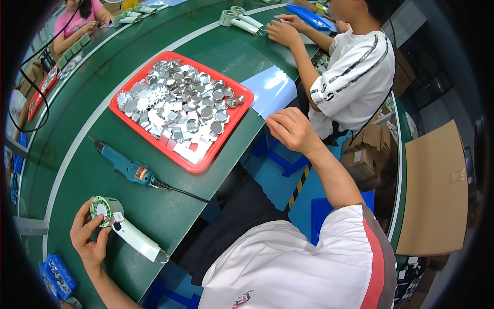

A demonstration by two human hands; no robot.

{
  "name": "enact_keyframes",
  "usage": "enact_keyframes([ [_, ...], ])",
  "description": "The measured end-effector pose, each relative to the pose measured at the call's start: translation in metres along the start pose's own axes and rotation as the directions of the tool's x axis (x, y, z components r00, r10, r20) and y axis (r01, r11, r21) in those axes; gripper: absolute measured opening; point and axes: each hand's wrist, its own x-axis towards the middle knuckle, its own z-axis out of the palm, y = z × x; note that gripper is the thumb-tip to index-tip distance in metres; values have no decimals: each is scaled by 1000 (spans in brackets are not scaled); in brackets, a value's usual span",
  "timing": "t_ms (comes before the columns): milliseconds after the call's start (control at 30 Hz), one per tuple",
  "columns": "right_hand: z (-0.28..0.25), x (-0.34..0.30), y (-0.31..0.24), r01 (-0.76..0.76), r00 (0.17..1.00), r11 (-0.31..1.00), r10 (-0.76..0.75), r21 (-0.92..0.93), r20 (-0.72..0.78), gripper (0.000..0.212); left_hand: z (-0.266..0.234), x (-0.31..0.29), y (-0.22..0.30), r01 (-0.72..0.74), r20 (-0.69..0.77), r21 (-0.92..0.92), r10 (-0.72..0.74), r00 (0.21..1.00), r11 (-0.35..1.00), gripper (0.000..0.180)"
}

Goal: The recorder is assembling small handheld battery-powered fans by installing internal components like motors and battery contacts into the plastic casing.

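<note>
My left hand [86,236] is closed round the round head of a small handheld fan [136,239], its thumb and fingertips at the fan's pale green grille. The white handle with a wire loop at its end points toward the table's near edge. My right hand [294,130] hangs over the near edge, by the corner of a shiny blue-white sheet [265,92]; its fingers are pressed together, and what they hold, if anything, is too small to make out. An electric screwdriver [127,166] lies on the green table between my left hand and a red tray [192,167].
Silver caps, white toothed wheels and small flat pieces fill the tray. The screwdriver's black cord [191,195] runs off the near edge. A co-worker [355,77] sits at the right, near more fans [242,21]. Another person sits far left. Blue bins [59,275] stand lower left.
</note>
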Motion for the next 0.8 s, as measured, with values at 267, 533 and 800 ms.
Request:
enact_keyframes([
  [267,-3,4,5,-129,991,972,122,198,48,28,0,1,1,4,1,-19,-4,1000,1000,37],
  [533,-12,20,24,-235,969,908,189,347,161,17,2,3,5,14,-11,-13,-14,1000,1000,36],
  [800,-8,24,32,-455,880,818,354,351,316,18,-6,-11,7,67,5,-33,-67,998,997,38],
])
